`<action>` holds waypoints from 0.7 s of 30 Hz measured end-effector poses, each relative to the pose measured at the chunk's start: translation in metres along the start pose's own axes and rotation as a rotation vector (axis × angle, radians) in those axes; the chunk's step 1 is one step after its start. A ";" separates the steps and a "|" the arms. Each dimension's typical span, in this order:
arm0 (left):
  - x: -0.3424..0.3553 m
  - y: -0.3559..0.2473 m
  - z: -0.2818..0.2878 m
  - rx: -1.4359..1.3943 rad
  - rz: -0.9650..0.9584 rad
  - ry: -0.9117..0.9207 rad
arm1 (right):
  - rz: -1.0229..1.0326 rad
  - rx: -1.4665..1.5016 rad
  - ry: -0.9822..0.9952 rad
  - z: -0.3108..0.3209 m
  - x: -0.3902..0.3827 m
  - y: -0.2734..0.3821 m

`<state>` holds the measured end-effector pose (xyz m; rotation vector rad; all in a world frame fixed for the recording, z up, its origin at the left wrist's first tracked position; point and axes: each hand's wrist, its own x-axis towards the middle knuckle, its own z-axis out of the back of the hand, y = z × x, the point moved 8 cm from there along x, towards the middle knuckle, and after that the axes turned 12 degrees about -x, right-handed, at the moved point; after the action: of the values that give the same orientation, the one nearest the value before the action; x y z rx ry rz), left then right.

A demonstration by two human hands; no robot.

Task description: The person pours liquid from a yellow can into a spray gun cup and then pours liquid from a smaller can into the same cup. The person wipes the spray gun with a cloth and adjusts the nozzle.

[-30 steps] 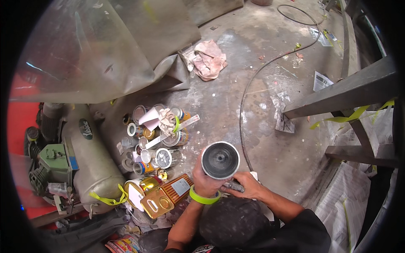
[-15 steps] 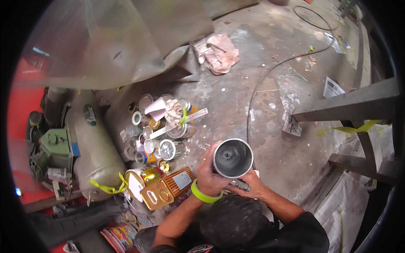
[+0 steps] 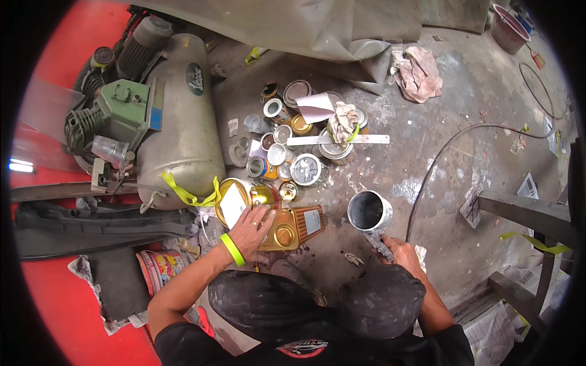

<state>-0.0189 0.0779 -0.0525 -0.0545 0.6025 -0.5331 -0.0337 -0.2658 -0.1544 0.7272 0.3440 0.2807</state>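
My right hand [image 3: 400, 253] is closed round the handle of a paint spray gun [image 3: 381, 244]. Its round cup [image 3: 369, 210] is uncovered, pale outside and dark grey inside. Away to the left, my left hand [image 3: 249, 232] has its fingers stretched over the near end of a gold rectangular tin [image 3: 284, 235], holding nothing; I cannot tell whether it touches the metal. Just past those fingers stands a round gold-rimmed can [image 3: 229, 186] with a white sheet [image 3: 232, 207] on top. A yellow-green band circles my left wrist.
Paint cans [image 3: 305, 169] and cups cluster ahead, with a white strip [image 3: 372, 139] and a crumpled cloth [image 3: 344, 121] on top. An air compressor [image 3: 183, 116] stands left. A dark hose [image 3: 448, 143] crosses the floor to the right, near a grey metal frame [image 3: 519, 207].
My left hand has left the spray gun's cup and moved left to the gold tin. My right hand still holds the gun, now farther right in view. The view has shifted left.
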 end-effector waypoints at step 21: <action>0.094 -0.112 0.035 0.039 -0.045 0.917 | 0.179 -0.313 0.143 -0.042 -0.010 -0.021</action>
<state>0.0141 -0.0684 -0.0500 0.2281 1.4863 -0.6037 -0.0565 -0.2599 -0.1960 0.4303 0.3605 0.5451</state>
